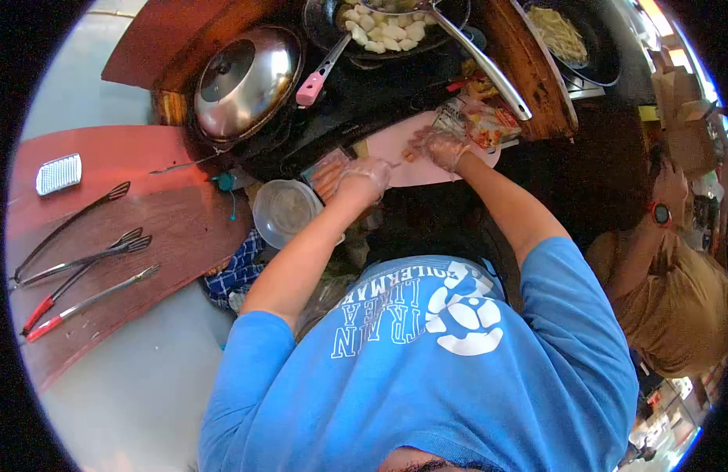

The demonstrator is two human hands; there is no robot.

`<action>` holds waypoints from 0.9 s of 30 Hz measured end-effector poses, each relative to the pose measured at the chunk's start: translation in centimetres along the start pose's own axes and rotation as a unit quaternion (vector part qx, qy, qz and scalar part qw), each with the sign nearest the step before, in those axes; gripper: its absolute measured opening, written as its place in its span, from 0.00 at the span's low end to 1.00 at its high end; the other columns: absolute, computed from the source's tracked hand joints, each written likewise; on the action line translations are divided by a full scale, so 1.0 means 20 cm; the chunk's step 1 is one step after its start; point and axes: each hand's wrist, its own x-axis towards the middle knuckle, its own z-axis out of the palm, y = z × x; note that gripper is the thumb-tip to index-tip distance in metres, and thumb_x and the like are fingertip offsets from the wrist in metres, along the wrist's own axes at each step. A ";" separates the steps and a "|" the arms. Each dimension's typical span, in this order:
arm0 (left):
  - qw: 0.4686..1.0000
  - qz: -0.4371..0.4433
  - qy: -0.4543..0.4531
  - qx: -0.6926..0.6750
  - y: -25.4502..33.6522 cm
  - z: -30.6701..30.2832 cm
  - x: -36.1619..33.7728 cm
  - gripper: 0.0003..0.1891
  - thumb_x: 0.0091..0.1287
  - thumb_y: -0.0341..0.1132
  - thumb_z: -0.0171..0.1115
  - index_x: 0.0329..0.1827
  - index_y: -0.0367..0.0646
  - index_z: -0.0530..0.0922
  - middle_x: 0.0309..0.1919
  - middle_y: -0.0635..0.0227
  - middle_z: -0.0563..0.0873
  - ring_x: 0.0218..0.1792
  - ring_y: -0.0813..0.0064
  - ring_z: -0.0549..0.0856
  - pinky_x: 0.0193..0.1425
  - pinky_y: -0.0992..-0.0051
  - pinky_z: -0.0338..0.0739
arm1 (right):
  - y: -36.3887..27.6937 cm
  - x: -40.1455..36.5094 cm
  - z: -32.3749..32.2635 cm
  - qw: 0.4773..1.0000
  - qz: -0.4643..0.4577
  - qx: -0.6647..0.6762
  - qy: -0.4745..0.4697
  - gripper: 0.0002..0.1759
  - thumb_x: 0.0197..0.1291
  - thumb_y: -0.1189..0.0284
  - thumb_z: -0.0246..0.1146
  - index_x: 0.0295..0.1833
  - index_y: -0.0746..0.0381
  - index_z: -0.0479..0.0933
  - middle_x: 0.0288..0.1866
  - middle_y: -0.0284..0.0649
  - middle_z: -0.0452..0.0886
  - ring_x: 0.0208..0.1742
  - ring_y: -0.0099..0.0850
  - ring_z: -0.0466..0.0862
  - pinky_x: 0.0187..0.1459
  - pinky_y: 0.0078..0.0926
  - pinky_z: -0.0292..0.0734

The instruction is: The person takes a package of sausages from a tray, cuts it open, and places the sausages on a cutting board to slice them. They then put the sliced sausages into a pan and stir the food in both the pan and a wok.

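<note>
A pink cutting board [403, 175] lies in front of me, below the stove. My left hand [367, 175], in a clear plastic glove, is closed at the board's left edge. A small narrow tip shows past its fingers, too small to name. Just left of this hand is an open pack of sausages [327, 175], partly covered by it. Over the board, my right hand [444, 149], also gloved, has its fingers closed around reddish sausage [413, 146]. Colourful plastic food packets [490, 124] sit right beside that hand.
A pan of pale chunks [383, 31] sits ahead with a pink-handled utensil [313, 85] and a long metal handle [490, 67]. At left are a domed lid [250, 82], a plastic tub [285, 211], tongs [88, 259] and a grater [58, 175]. Another person [670, 291] is at right.
</note>
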 end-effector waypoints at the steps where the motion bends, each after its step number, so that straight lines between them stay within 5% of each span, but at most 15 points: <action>1: 1.000 0.003 0.001 0.002 0.01 0.00 0.01 0.16 0.68 0.36 0.52 0.39 0.34 0.86 0.42 0.45 0.87 0.43 0.47 0.88 0.49 0.55 0.82 | -0.01 -0.01 0.01 1.000 0.004 0.000 0.002 0.27 0.70 0.69 0.46 0.74 0.56 0.66 0.77 0.41 0.65 0.77 0.39 0.63 0.78 0.33 0.55; 2: 0.998 -0.057 0.025 0.002 0.02 0.00 0.04 0.18 0.71 0.39 0.50 0.41 0.36 0.85 0.44 0.45 0.87 0.45 0.47 0.87 0.50 0.54 0.82 | -0.04 -0.03 0.02 0.941 -0.116 0.249 0.196 0.25 0.66 0.73 0.49 0.69 0.56 0.70 0.72 0.43 0.70 0.74 0.41 0.67 0.75 0.35 0.60; 3: 0.992 -0.116 0.049 0.000 0.03 -0.01 0.07 0.20 0.73 0.43 0.48 0.44 0.37 0.85 0.45 0.45 0.87 0.46 0.46 0.87 0.52 0.54 0.81 | -0.06 -0.05 0.04 0.772 -0.224 0.466 0.370 0.24 0.62 0.76 0.52 0.65 0.56 0.74 0.68 0.44 0.74 0.70 0.42 0.72 0.72 0.37 0.66; 4: 0.992 -0.112 0.050 0.002 0.02 0.03 0.12 0.20 0.73 0.43 0.48 0.44 0.37 0.85 0.45 0.45 0.87 0.46 0.46 0.87 0.52 0.54 0.81 | -0.11 -0.14 -0.04 0.773 -0.221 0.464 0.373 0.24 0.62 0.76 0.52 0.65 0.56 0.74 0.68 0.44 0.74 0.70 0.42 0.72 0.72 0.37 0.66; 6: 0.986 -0.125 0.109 -0.016 -0.01 0.16 0.24 0.20 0.75 0.44 0.47 0.46 0.39 0.84 0.48 0.47 0.86 0.50 0.46 0.85 0.53 0.53 0.80 | -0.24 -0.38 -0.32 0.955 -0.077 -0.064 0.278 0.26 0.60 0.76 0.53 0.66 0.57 0.72 0.68 0.44 0.74 0.72 0.41 0.71 0.74 0.37 0.63; 7: 0.987 -0.119 0.109 -0.017 -0.04 0.22 0.30 0.20 0.75 0.44 0.47 0.46 0.39 0.84 0.48 0.47 0.86 0.50 0.46 0.85 0.53 0.53 0.80 | -0.25 -0.39 -0.26 0.956 -0.071 -0.065 0.277 0.26 0.60 0.76 0.53 0.66 0.57 0.72 0.68 0.44 0.74 0.72 0.41 0.71 0.74 0.37 0.63; 9: 0.989 -0.002 0.122 0.079 -0.10 0.31 0.38 0.15 0.70 0.37 0.51 0.55 0.47 0.81 0.50 0.49 0.85 0.47 0.49 0.87 0.49 0.54 0.83 | -0.25 -0.38 -0.07 0.955 -0.030 0.101 0.279 0.24 0.60 0.75 0.54 0.64 0.58 0.74 0.67 0.44 0.75 0.71 0.39 0.72 0.73 0.37 0.65; 12: 0.985 0.029 0.123 0.119 -0.05 0.28 0.36 0.13 0.69 0.36 0.51 0.46 0.45 0.84 0.46 0.52 0.87 0.44 0.51 0.88 0.46 0.56 0.84 | -0.34 -0.56 0.03 0.960 -0.017 0.061 0.274 0.20 0.60 0.73 0.56 0.58 0.57 0.78 0.60 0.45 0.81 0.62 0.41 0.80 0.64 0.39 0.74; 15: 0.989 0.045 0.079 0.119 0.11 0.24 0.33 0.12 0.66 0.34 0.52 0.41 0.45 0.86 0.44 0.54 0.88 0.42 0.55 0.89 0.44 0.55 0.84 | -0.44 -0.68 -0.08 0.945 0.079 0.192 0.251 0.15 0.57 0.72 0.60 0.51 0.58 0.83 0.48 0.45 0.86 0.50 0.43 0.85 0.55 0.42 0.78; 16: 0.988 0.046 0.080 0.120 0.15 0.26 0.34 0.12 0.66 0.34 0.52 0.41 0.45 0.86 0.44 0.54 0.88 0.42 0.55 0.89 0.44 0.55 0.84 | -0.43 -0.66 -0.03 0.901 0.065 0.247 0.351 0.10 0.56 0.69 0.62 0.42 0.58 0.85 0.37 0.45 0.87 0.41 0.45 0.86 0.48 0.44 0.80; 21: 0.996 -0.037 -0.024 0.076 0.22 0.39 0.48 0.16 0.65 0.35 0.55 0.53 0.41 0.80 0.49 0.48 0.86 0.50 0.55 0.86 0.49 0.57 0.82 | -0.42 -0.60 -0.10 0.891 0.216 0.280 0.286 0.10 0.59 0.67 0.61 0.39 0.59 0.86 0.35 0.47 0.87 0.38 0.46 0.86 0.45 0.43 0.81; 23: 0.997 -0.003 0.069 0.018 0.21 0.38 0.45 0.16 0.65 0.35 0.56 0.54 0.41 0.81 0.48 0.48 0.87 0.49 0.53 0.87 0.50 0.57 0.82 | -0.37 -0.54 -0.06 0.874 0.290 0.309 0.236 0.11 0.58 0.66 0.63 0.40 0.59 0.87 0.35 0.48 0.86 0.38 0.45 0.86 0.45 0.39 0.81; 25: 0.985 0.030 0.165 -0.038 0.26 0.27 0.38 0.17 0.65 0.36 0.56 0.54 0.40 0.81 0.46 0.49 0.87 0.47 0.51 0.87 0.51 0.57 0.82 | -0.29 -0.39 0.16 0.842 0.211 0.352 0.350 0.09 0.61 0.68 0.64 0.38 0.62 0.86 0.31 0.45 0.87 0.33 0.39 0.87 0.41 0.33 0.82; 26: 0.996 -0.028 0.078 -0.042 0.35 0.09 0.29 0.18 0.66 0.37 0.56 0.56 0.40 0.79 0.47 0.49 0.87 0.48 0.50 0.87 0.53 0.56 0.81 | -0.30 -0.38 0.09 0.840 0.210 0.354 0.352 0.09 0.61 0.68 0.64 0.38 0.62 0.86 0.31 0.45 0.87 0.33 0.39 0.87 0.41 0.33 0.82; 27: 0.995 -0.088 -0.010 -0.046 0.40 0.00 0.23 0.20 0.67 0.39 0.56 0.59 0.39 0.78 0.48 0.49 0.86 0.49 0.49 0.86 0.54 0.55 0.80 | -0.33 -0.37 -0.07 0.736 0.253 0.548 0.307 0.09 0.62 0.69 0.65 0.36 0.63 0.85 0.32 0.42 0.86 0.34 0.34 0.86 0.40 0.30 0.82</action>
